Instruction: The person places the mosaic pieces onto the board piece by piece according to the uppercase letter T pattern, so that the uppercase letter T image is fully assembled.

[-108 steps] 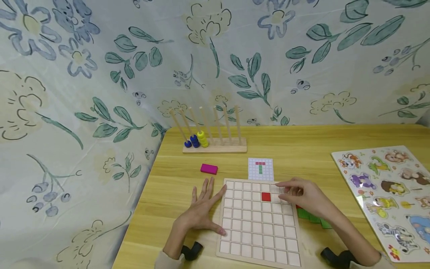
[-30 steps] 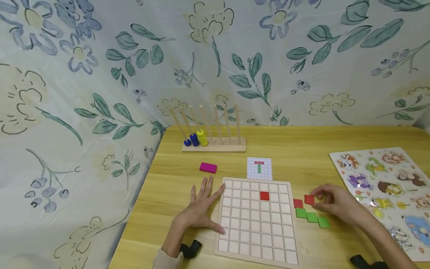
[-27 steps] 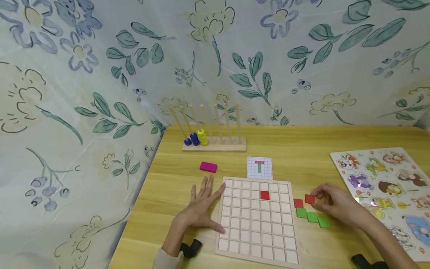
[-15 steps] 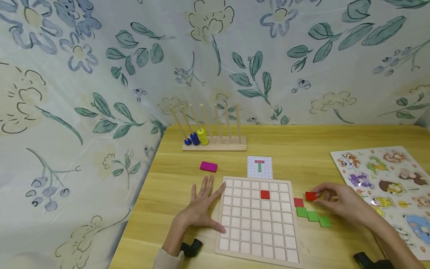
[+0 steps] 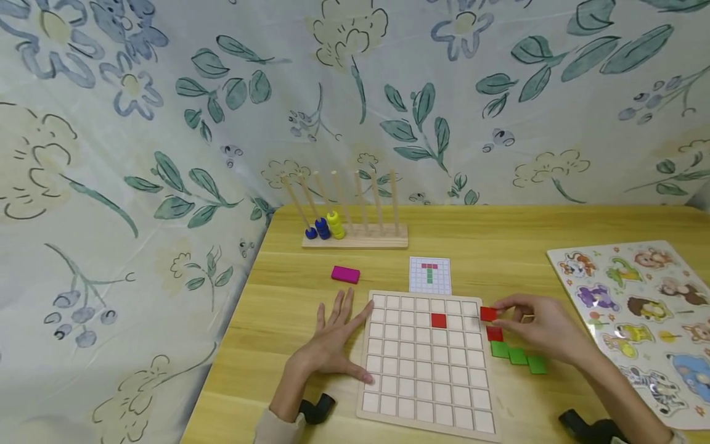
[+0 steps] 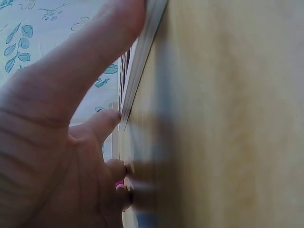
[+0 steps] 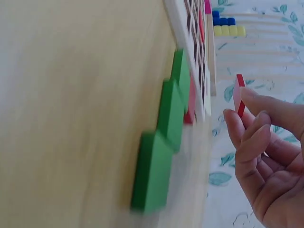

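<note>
My right hand [image 5: 546,324] pinches a red square tile [image 5: 488,314] between thumb and fingertips, just off the right edge of the wooden grid board [image 5: 423,425]. In the right wrist view this pinched tile [image 7: 239,95] is raised above the table. My left hand [image 5: 331,350] lies with fingers spread, thumb and index finger touching the board's left edge. One red tile [image 5: 439,320] sits in a cell of the board's second row. Another red tile [image 5: 495,333] lies on the table beside the board, above three green tiles [image 5: 518,356].
A pattern card [image 5: 430,275] with a printed T shape lies behind the board. Farther back stand a magenta block [image 5: 346,274] and a peg rack [image 5: 355,236] with blue and yellow beads. At the right lies an animal puzzle board [image 5: 638,333].
My right hand has picked up a red tile from the table on the right and carried it left to the board's edge. The left hand stays in place.
</note>
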The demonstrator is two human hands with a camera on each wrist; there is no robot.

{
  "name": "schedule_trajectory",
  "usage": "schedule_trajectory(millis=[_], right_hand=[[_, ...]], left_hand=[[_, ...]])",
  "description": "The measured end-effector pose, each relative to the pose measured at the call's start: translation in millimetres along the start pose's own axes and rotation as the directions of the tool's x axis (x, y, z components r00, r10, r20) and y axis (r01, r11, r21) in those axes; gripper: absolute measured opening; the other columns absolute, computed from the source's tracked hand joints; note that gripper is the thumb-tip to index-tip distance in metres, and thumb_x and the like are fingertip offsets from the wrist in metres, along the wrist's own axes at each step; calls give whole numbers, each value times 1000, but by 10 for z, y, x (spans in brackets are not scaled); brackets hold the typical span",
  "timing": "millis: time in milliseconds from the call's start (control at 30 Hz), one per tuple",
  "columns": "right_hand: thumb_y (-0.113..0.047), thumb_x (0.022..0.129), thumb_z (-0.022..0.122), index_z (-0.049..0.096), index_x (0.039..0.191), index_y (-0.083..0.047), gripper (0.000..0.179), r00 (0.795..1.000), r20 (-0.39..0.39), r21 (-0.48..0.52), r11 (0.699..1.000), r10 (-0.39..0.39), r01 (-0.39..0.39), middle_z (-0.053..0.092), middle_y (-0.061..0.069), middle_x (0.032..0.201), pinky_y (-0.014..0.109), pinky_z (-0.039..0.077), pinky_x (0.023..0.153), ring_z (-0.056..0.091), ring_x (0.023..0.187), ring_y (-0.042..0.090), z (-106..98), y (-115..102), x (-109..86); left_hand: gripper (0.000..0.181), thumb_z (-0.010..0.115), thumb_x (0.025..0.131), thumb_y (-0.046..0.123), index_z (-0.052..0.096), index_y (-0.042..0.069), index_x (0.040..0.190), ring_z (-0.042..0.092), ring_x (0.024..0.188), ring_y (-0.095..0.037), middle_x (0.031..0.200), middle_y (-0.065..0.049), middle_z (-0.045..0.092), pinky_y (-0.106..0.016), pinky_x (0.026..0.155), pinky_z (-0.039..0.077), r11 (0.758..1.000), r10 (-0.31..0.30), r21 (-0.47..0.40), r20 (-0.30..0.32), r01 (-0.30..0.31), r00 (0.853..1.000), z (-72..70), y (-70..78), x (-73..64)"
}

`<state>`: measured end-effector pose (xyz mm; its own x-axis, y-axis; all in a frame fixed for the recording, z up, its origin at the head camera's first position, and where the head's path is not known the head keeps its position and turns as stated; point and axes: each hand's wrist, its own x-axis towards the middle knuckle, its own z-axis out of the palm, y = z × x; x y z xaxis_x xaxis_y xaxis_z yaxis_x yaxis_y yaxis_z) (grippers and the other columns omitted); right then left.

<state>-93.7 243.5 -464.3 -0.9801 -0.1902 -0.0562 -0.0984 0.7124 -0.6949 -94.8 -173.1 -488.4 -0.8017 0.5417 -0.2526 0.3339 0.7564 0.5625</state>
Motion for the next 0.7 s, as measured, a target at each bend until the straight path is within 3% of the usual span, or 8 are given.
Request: schedule_trajectory(millis=[133,400,700], right_hand=[[-20,88,83,78,109,-13,23,999,27,31,999,25,-26,67,0,80,22,41,46,52,61,6,114,-174,77],[-15,86,84,80,104,-12,19,1000,25,68,998,-16,15,73,-2,86,20,39,49,52,65,6,436,-444,221],[-13,84,86,80,99,-7,18,996,37,117,990,-84,79,68,-2,74,20,38,52,48,60,5,678,-620,343]], left_hand=[[136,94,65,56,9,28,168,-23,159,-38,172,-15,-23,-71,121,-20,1000,1,3,-2,-1,1000,-3,2,-3],[136,94,65,55,10,27,168,-24,159,-38,172,-15,-24,-70,121,-20,1000,1,4,-1,-1,1000,12,-4,12],[136,95,65,54,11,28,168,-24,159,-37,172,-13,-24,-69,121,-21,1000,-6,-5,0,6,1000,5,0,9]])
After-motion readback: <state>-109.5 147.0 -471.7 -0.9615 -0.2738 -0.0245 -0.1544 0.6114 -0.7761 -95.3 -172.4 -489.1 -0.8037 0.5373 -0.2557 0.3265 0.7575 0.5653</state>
